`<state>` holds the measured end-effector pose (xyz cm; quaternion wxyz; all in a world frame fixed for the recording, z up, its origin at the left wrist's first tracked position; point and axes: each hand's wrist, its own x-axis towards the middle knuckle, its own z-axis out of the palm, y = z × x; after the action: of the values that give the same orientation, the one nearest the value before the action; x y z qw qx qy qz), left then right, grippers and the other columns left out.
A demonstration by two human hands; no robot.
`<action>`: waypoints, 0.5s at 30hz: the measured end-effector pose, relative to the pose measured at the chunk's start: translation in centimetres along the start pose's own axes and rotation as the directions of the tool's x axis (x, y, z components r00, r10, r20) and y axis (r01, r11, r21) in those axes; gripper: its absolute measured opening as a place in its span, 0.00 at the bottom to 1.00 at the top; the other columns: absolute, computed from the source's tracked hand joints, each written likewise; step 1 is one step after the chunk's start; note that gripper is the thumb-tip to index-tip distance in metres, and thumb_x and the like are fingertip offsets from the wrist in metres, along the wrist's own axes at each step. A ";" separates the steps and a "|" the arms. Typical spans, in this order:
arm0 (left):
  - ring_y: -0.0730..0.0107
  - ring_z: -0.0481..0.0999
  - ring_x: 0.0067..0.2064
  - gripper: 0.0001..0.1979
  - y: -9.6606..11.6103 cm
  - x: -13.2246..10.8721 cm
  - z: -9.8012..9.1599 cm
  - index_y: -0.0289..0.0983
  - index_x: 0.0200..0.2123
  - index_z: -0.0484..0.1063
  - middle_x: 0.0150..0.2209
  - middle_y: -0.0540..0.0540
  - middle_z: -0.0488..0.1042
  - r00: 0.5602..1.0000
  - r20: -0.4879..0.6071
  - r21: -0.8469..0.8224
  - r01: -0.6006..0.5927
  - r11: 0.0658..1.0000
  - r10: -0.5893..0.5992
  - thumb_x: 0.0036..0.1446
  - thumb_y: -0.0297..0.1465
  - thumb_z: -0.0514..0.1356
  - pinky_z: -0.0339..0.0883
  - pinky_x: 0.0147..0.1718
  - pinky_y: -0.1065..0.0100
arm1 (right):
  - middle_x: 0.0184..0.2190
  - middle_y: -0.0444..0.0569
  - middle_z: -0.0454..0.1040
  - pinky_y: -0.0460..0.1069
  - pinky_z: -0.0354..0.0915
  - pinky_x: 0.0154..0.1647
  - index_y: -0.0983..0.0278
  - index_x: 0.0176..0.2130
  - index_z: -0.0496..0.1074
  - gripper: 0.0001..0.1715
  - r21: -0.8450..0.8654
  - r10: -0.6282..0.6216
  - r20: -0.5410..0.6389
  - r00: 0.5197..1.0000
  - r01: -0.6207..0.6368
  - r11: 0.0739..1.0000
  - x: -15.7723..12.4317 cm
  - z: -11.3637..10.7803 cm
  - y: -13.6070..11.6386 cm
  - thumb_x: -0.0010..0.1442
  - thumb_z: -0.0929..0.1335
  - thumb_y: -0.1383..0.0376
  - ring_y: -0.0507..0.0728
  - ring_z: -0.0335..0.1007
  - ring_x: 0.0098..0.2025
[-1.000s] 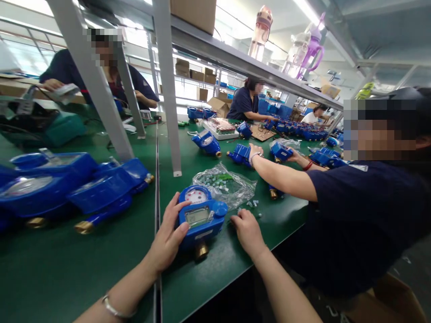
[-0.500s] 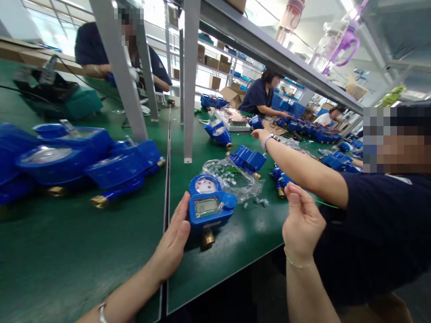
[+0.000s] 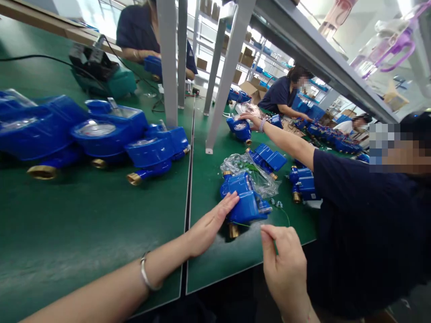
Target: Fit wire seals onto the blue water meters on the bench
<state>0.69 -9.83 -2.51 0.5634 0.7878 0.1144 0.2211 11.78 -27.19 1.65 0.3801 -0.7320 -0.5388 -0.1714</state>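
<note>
A blue meter with brass ends [image 3: 245, 204] lies tipped on its side on the green table [image 3: 215, 269], its display turned out of sight. My left hand [image 3: 212, 222] rests its outstretched fingers against the meter's left side. Just right of the meter, my right hand [image 3: 283, 255] pinches a thin green wire [image 3: 288, 217], which also shows along the meter's lower edge. Behind the meter lies a clear plastic bag [image 3: 266, 181] with green wires in it. Small pale clips [image 3: 278, 204] lie beside the bag.
Several blue meters [image 3: 151, 152] stand on the left. Another blue meter [image 3: 269, 157] lies behind the bag. A metal post [image 3: 230, 76] rises from the table. On the right, a person's arm [image 3: 289, 141] reaches over to a further meter [image 3: 240, 128].
The meter has been tipped from display-up onto its side. My right hand has come down and left, close to it. The neighbour's hand has moved to a farther meter, and the view has shifted.
</note>
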 end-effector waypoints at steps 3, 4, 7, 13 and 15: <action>0.63 0.47 0.65 0.24 -0.4 -0.3 0.2 0.44 0.59 0.59 0.65 0.53 0.51 0.999 -0.037 -0.031 -0.002 1.000 0.001 0.65 0.43 0.38 0.39 0.64 0.54 | 0.31 0.49 0.71 0.51 0.62 0.38 0.64 0.40 0.70 0.07 -0.185 -0.039 -0.027 0.999 0.033 0.982 0.6 0.1 0.0 0.60 0.65 0.70 0.55 0.64 0.34; 0.62 0.50 0.65 0.24 -0.6 -0.5 0.3 0.43 0.58 0.60 0.64 0.51 0.53 0.996 -0.089 -0.046 0.006 0.999 -0.011 0.65 0.42 0.38 0.43 0.64 0.55 | 0.31 0.49 0.71 0.51 0.62 0.38 0.64 0.41 0.70 0.07 -0.243 -0.053 -0.028 0.998 0.045 0.969 0.9 0.1 0.1 0.60 0.65 0.70 0.55 0.63 0.34; 0.60 0.64 0.57 0.20 -1.5 -1.0 0.4 0.39 0.52 0.65 0.56 0.44 0.65 0.968 -0.236 -0.044 0.077 0.996 -0.085 0.64 0.41 0.44 0.58 0.58 0.56 | 0.31 0.50 0.69 0.51 0.61 0.38 0.63 0.40 0.72 0.08 -0.375 -0.103 0.014 0.995 0.101 0.921 1.5 0.3 0.3 0.60 0.65 0.71 0.55 0.61 0.34; 0.62 0.74 0.46 0.15 -2.5 -0.9 0.6 0.38 0.47 0.67 0.44 0.46 0.73 0.979 -0.145 -0.038 0.138 0.990 -0.142 0.61 0.38 0.51 0.68 0.47 0.61 | 0.34 0.51 0.68 0.51 0.62 0.39 0.63 0.42 0.72 0.12 -0.426 -0.155 0.156 0.975 0.208 0.880 2.2 1.2 0.6 0.59 0.64 0.73 0.56 0.60 0.36; 0.63 0.73 0.47 0.14 -2.4 -0.8 0.6 0.38 0.47 0.67 0.45 0.46 0.73 0.982 -0.121 -0.041 0.140 0.989 -0.144 0.62 0.37 0.51 0.67 0.48 0.62 | 0.35 0.51 0.69 0.51 0.62 0.39 0.63 0.42 0.72 0.12 -0.431 -0.147 0.182 0.972 0.214 0.877 2.3 1.3 0.4 0.60 0.63 0.74 0.56 0.59 0.36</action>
<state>0.43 -9.90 -5.09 0.5822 0.7532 0.2014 0.2305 12.77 -24.77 2.19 0.1437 -0.7566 -0.5768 -0.2724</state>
